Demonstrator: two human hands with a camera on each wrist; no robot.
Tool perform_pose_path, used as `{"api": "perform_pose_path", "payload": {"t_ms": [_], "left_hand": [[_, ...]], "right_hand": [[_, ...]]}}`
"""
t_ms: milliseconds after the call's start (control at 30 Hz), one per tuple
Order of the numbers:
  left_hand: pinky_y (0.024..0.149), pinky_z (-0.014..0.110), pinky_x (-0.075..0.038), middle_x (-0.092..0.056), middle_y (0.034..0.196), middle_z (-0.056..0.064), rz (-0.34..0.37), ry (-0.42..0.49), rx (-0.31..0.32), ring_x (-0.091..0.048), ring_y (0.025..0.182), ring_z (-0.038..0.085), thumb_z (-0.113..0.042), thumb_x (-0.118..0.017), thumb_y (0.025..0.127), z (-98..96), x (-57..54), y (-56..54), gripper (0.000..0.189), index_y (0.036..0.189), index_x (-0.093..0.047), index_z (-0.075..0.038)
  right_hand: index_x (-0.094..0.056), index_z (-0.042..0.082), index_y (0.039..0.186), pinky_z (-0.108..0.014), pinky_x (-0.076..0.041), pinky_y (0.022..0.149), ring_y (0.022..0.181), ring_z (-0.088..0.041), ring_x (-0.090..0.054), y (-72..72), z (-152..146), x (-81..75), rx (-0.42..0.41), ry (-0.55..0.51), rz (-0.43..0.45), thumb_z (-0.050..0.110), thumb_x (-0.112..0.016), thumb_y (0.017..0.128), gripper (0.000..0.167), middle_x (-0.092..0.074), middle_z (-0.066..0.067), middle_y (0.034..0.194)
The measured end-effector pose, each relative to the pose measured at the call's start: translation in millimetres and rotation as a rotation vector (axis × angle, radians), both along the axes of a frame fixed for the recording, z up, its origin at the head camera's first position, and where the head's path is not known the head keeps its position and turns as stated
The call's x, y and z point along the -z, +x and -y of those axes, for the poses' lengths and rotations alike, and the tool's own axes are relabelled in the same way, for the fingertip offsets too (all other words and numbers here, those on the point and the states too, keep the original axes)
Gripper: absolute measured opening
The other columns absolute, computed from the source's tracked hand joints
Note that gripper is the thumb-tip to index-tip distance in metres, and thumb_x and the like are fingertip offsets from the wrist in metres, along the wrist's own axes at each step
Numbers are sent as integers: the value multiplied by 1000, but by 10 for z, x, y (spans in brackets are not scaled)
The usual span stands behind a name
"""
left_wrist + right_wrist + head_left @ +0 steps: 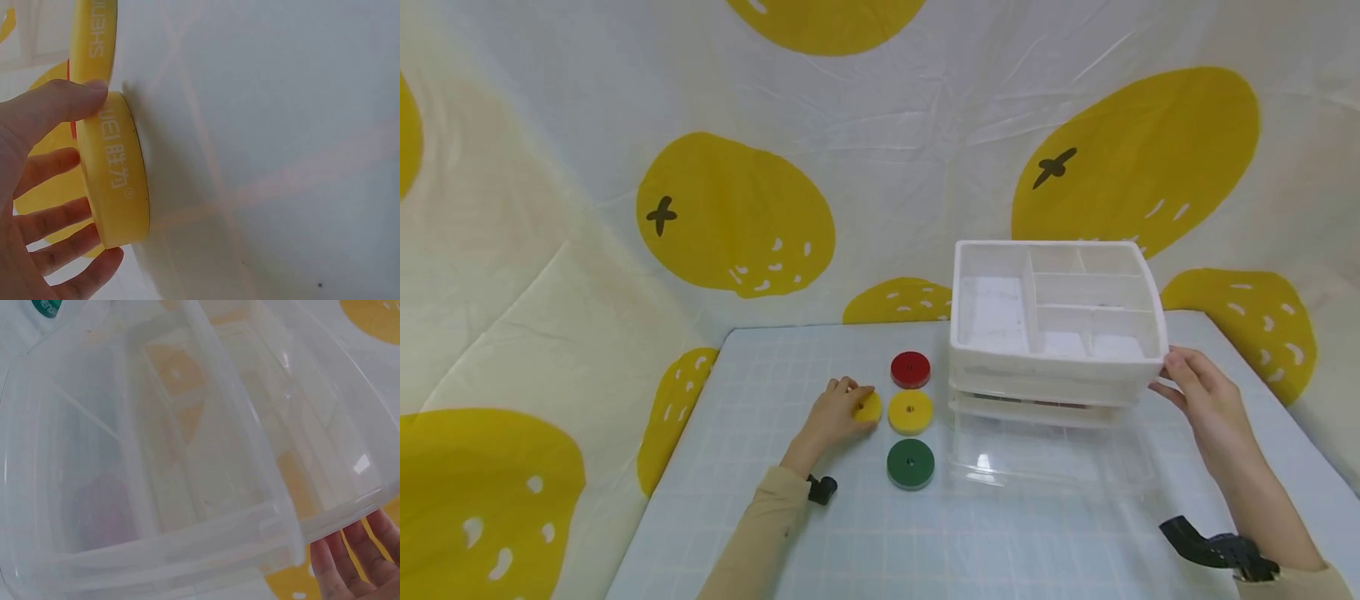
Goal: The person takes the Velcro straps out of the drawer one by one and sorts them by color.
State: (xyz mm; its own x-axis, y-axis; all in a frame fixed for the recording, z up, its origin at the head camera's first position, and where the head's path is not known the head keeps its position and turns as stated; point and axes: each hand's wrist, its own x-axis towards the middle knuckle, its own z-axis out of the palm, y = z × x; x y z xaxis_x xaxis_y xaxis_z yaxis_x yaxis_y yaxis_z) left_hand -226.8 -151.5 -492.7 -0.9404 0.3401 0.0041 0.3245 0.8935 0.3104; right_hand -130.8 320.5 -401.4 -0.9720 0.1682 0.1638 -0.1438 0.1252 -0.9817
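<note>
My left hand (838, 415) pinches a yellow tape roll (119, 181) across its rim, with the thumb at one end and the other fingers around it. The roll lies flat on the table beside a second yellow tape roll (911, 412). In the head view a red tape roll (911, 369) and a green tape roll (911, 464) lie behind and in front of that second one. My right hand (1210, 404) rests its fingertips against the right side of a white drawer organizer (1052, 367). In the right wrist view its fingers look fairly straight.
Divided compartments form the organizer's top. Below, a clear drawer (1045, 454) stands pulled out toward the front, near the green roll. The table (820, 542) has a pale grid cover, and a fruit-print curtain (895, 150) hangs behind and at the sides.
</note>
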Motion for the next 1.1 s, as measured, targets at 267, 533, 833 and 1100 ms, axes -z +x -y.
{"api": "perform_pose_path", "payload": {"t_ms": [267, 533, 833, 1100], "left_hand": [[85, 37, -45, -54, 116, 9, 12, 2, -16, -45, 102, 23, -39, -77, 79, 10, 12, 18, 59, 131, -59, -18], [88, 36, -47, -55, 117, 9, 23, -8, -31, -46, 104, 23, -39, -77, 79, -5, 25, 25, 60, 133, -59, -18], [98, 53, -45, -52, 137, 16, -36, 23, -84, -46, 125, 34, -39, -72, 84, -43, -26, 160, 58, 135, -56, -17], [95, 43, -51, -58, 128, 9, -93, 150, -126, -54, 113, 27, -33, -73, 84, -159, -99, 426, 47, 127, -62, -17]], "right_hand": [[-55, 23, 122, -1, -45, 78, 101, 6, -51, 4, 16, 6, 9, 27, -12, 28, -47, 100, 24, -53, 17, 114], [-56, 23, 121, -1, -45, 78, 101, 5, -51, -1, 14, 6, 5, 14, -12, 27, -48, 100, 22, -54, 17, 114], [-56, 22, 121, -1, -46, 79, 99, 6, -52, -6, 18, 4, 4, 10, -31, 23, -47, 101, 22, -54, 16, 113], [-56, 22, 120, -1, -46, 78, 99, 5, -52, -2, 14, 9, 6, 15, -30, 24, -48, 100, 21, -54, 16, 113]]}}
